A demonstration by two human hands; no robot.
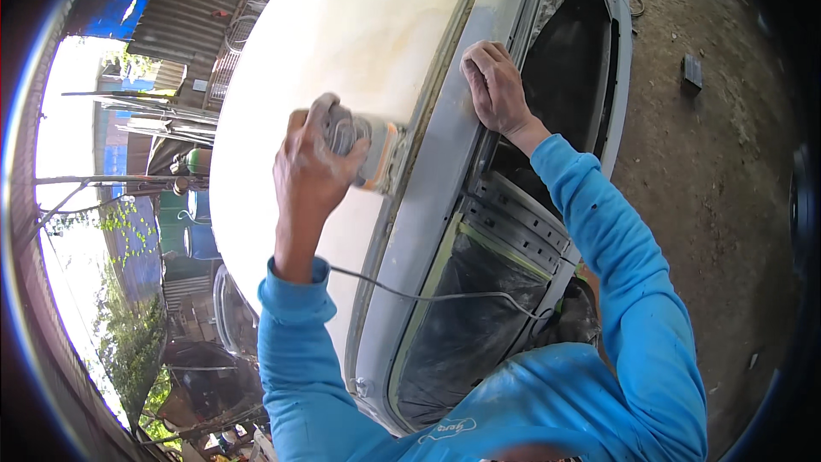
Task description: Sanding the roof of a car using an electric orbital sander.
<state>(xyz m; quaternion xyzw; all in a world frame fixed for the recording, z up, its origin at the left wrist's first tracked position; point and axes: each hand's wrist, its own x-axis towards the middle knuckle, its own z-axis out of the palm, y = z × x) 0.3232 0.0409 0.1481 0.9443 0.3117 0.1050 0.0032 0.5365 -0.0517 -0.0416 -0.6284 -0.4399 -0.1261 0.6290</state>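
Note:
My left hand (312, 150) is wrapped over the top of a dusty power sander (376, 154). The sander sits on the pale cream car roof (342, 34), close to the groove along the roof's right side. From behind my left wrist a grey cord (428, 297) runs right across the roof's edge toward my body. My right hand (496, 90) rests on the grey roof rail (445, 145) above the window openings. Its fingers are curled in and pressed together, and no tool shows in it. Fine dust coats both hands.
Dark plastic sheeting (466, 316) edged with masking tape covers the nearer door opening. Beyond it is another window opening (569, 60). A small dark block (691, 74) lies on the dirt floor (684, 205) at right. Blue drums (201, 239) and metal sheeting (180, 17) stand left.

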